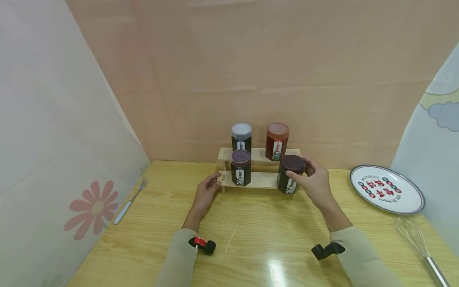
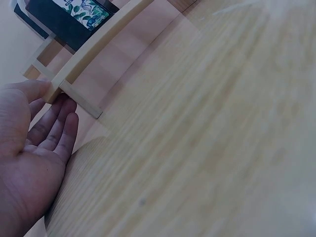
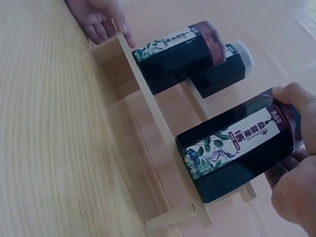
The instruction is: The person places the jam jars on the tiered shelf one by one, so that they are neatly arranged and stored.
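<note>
A two-step wooden rack point(image 1: 263, 180) stands against the back wall. My right hand point(image 1: 316, 185) grips a dark jar point(image 1: 291, 175) by its upper part, at the right end of the lower step; in the right wrist view that jar point(image 3: 237, 148) tilts slightly over the step. My left hand point(image 1: 207, 193) holds the left end of the lower step, thumb on top and fingers beneath in the left wrist view. A purple-lidded jar point(image 1: 241, 169) stands on the lower step's left. Behind, on the upper step, are a white-lidded jar point(image 1: 241, 133) and a red-lidded jar point(image 1: 277, 141).
On the left of the wooden table point(image 1: 251, 239) lies a fork point(image 1: 130, 202). At the right are a white oval plate point(image 1: 387, 189) with red print and a whisk point(image 1: 421, 247). Cloth walls point(image 1: 269, 79) enclose the back and sides.
</note>
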Available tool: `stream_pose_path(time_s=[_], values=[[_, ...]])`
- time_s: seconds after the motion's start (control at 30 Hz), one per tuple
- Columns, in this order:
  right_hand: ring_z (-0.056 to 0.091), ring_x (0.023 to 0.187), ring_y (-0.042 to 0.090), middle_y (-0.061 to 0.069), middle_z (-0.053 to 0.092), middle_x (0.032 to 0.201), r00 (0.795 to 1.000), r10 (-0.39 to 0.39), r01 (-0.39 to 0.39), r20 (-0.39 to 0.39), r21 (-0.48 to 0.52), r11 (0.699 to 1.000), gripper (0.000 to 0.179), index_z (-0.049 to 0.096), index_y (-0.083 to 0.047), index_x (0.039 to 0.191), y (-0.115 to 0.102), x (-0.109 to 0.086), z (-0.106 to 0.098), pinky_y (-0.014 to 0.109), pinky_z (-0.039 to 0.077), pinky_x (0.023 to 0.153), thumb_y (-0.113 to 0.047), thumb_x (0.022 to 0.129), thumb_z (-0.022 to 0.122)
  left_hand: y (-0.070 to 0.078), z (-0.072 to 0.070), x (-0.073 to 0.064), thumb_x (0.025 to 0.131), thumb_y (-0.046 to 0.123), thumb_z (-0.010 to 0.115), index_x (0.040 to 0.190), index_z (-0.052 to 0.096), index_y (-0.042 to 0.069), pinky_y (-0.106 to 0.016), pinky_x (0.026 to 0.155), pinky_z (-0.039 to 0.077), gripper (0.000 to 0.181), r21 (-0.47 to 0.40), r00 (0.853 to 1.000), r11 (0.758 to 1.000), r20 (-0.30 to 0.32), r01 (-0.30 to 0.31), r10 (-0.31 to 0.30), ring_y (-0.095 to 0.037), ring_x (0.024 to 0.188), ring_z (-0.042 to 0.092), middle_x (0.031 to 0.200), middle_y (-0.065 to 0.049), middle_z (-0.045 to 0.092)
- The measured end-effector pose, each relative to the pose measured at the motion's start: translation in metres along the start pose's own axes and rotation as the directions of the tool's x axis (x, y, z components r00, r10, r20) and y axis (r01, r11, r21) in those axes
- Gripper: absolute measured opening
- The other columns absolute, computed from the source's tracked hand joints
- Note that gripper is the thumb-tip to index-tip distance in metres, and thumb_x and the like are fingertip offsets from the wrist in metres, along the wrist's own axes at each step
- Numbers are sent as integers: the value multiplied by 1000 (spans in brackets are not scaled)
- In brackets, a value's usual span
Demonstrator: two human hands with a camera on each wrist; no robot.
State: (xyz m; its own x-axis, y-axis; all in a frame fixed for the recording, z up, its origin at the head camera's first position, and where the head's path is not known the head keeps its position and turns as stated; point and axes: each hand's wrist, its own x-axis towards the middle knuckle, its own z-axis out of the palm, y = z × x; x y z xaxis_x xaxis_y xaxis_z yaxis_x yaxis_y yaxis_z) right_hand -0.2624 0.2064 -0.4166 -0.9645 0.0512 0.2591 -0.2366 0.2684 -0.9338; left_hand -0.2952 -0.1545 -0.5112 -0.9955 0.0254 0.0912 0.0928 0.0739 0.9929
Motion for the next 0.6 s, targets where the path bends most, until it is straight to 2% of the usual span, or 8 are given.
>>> stream_pose_path(time_s=[0.17, 0.27, 0.43, 0.6], values=[[51, 143, 26, 19, 55, 150, 1000, 10, -10, -8, 20, 1000, 75, 47, -2, 151, -2, -1, 6, 5, 43, 102, -22, 89, 84, -2, 0, 1, 104, 21, 63, 142, 62, 15, -18, 96, 51, 38, -4, 1000, 1000, 2, -2, 2, -22, 129, 55, 146, -9, 59], [49, 145, 30, 17, 56, 150, 999, 1, -1, -35, 10, 1000, 75, 49, -4, 150, -1, -2, 10, 7, 41, 107, -23, 87, 85, -2, 0, 1, 104, 21, 63, 142, 62, 14, -18, 96, 51, 38, -4, 1000, 1000, 3, -3, 3, -23, 130, 55, 146, -9, 59], [50, 145, 31, 16, 57, 150, 998, -18, 18, -62, -6, 1000, 75, 49, -6, 150, 0, -5, 12, 9, 40, 110, -24, 87, 85, -1, 1, 1, 104, 20, 63, 142, 62, 14, -17, 97, 50, 38, -15, 1000, 1000, 3, 5, -5, -25, 134, 53, 149, -8, 57], [55, 136, 7, 16, 54, 153, 998, -55, 56, -24, 52, 997, 71, 45, -2, 153, 4, -8, 7, 7, 41, 109, -18, 93, 80, 0, 1, 1, 105, 19, 63, 142, 62, 14, -17, 98, 50, 37, -19, 1000, 1000, 2, 9, -9, -25, 136, 52, 150, -7, 57]])
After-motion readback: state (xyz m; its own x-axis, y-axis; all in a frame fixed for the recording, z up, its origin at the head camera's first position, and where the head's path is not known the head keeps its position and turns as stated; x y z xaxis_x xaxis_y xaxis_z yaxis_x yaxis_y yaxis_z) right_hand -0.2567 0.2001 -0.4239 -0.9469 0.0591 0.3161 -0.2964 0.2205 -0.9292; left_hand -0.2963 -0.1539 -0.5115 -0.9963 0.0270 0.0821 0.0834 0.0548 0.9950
